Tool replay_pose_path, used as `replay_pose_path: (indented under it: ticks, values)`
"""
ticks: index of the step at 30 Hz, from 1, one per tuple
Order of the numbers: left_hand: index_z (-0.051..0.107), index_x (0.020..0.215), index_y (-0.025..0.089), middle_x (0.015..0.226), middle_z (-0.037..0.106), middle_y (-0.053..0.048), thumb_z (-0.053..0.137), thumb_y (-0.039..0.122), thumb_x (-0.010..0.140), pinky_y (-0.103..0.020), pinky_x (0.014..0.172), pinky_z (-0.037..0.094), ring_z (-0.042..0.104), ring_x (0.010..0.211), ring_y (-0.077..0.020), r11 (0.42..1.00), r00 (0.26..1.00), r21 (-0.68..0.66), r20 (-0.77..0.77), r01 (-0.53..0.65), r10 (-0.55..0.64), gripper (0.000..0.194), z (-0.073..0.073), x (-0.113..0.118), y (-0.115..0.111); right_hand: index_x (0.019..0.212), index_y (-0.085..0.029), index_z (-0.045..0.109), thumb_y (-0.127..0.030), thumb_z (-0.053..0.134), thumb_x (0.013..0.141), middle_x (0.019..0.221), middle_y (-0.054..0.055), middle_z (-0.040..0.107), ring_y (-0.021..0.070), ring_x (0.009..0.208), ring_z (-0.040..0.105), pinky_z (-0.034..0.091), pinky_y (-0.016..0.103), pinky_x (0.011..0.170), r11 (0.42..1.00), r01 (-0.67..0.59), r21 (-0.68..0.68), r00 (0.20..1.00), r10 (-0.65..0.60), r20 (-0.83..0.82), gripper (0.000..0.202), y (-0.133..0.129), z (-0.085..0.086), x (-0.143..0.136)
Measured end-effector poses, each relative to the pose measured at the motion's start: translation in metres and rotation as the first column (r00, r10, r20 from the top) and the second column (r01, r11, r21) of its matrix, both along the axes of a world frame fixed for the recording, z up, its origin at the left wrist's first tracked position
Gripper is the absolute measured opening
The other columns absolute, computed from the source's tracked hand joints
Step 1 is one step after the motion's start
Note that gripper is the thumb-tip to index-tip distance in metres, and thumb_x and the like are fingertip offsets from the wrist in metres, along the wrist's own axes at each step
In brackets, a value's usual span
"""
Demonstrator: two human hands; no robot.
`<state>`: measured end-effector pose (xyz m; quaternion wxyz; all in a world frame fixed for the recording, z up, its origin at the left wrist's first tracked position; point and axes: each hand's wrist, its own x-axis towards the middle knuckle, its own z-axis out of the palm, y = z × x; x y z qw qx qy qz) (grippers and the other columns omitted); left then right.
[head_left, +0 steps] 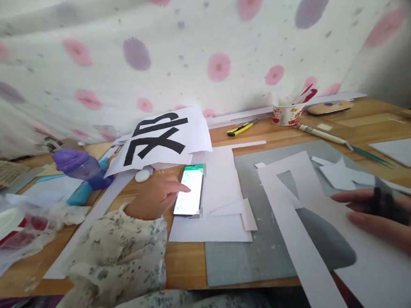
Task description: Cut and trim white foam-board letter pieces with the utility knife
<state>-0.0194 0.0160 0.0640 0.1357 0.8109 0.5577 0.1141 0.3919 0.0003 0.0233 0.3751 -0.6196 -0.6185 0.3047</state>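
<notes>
My left hand (155, 195) reaches in from a floral sleeve, its index finger stretched onto the bright screen of a phone (189, 197) and the other fingers bent. The phone lies on white paper sheets (222, 185). At the right, my right hand (389, 221) has thumb and index finger on either side of a blurred dark object whose kind I cannot make out. Against this hand is a large white paper cut-out (288, 223) with holes in it, over a grey cutting mat (230, 260). White paper scraps (340, 175) lie behind the cut-out.
A printed sheet with black characters (162, 138) stands tilted behind the phone. A yellow utility knife (241, 129), a paper cup (287, 114), a white-handled tool (324, 134) and tweezers (371, 155) lie rearward. Leftward are a purple bottle (75, 163) and a wrapped bowl (4, 226).
</notes>
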Motion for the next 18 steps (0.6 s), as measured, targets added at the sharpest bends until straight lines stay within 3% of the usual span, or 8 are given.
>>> replay_pose_path:
  ticks: [4,13,16,18]
  values:
    - [0.071,0.112,0.015,0.08,0.06,-0.001,0.039,0.018,0.093,-0.02,0.076,0.035,0.053,0.08,-0.0134,0.998,0.997,-0.059,-0.082,-0.02,0.015,0.038,-0.01,0.001,-0.006,0.087,-0.032,0.074,-0.043,0.065,0.08,0.062,0.001,0.07,0.0192,0.036,0.06,0.043,0.025,0.028,0.967,0.08,-0.243,0.962,-0.139,-0.234,0.015,0.003,0.002,0.001]
    - [0.074,0.106,0.015,0.081,0.06,-0.002,0.041,0.014,0.091,-0.023,0.077,0.038,0.053,0.081,-0.0157,0.998,0.993,-0.011,-0.095,-0.07,0.068,0.036,-0.021,-0.004,-0.004,0.084,-0.026,0.074,-0.038,0.076,0.07,0.056,0.002,0.066,0.016,0.031,0.055,0.035,0.018,0.022,0.955,0.147,-0.258,0.914,-0.231,-0.334,0.018,-0.001,0.012,-0.011]
    - [0.073,0.104,0.013,0.084,0.063,-0.004,0.043,0.019,0.089,-0.025,0.078,0.041,0.057,0.084,-0.018,0.986,0.991,0.109,-0.004,-0.129,0.13,0.034,-0.017,0.001,-0.002,0.08,-0.024,0.075,-0.036,0.078,0.067,0.058,0.002,0.064,0.013,0.032,0.054,0.036,0.017,0.025,0.96,0.162,-0.23,0.882,-0.245,-0.402,0.018,-0.004,0.017,-0.016]
    - [0.073,0.098,0.014,0.085,0.065,-0.005,0.048,0.022,0.087,-0.028,0.078,0.043,0.059,0.083,-0.0187,0.964,0.973,0.184,0.168,-0.191,0.161,0.028,-0.017,0.018,-0.004,0.081,-0.024,0.074,-0.037,0.079,0.065,0.057,0.001,0.064,0.0127,0.031,0.054,0.037,0.017,0.025,0.951,0.173,-0.256,0.853,-0.275,-0.444,0.02,-0.005,0.02,-0.019]
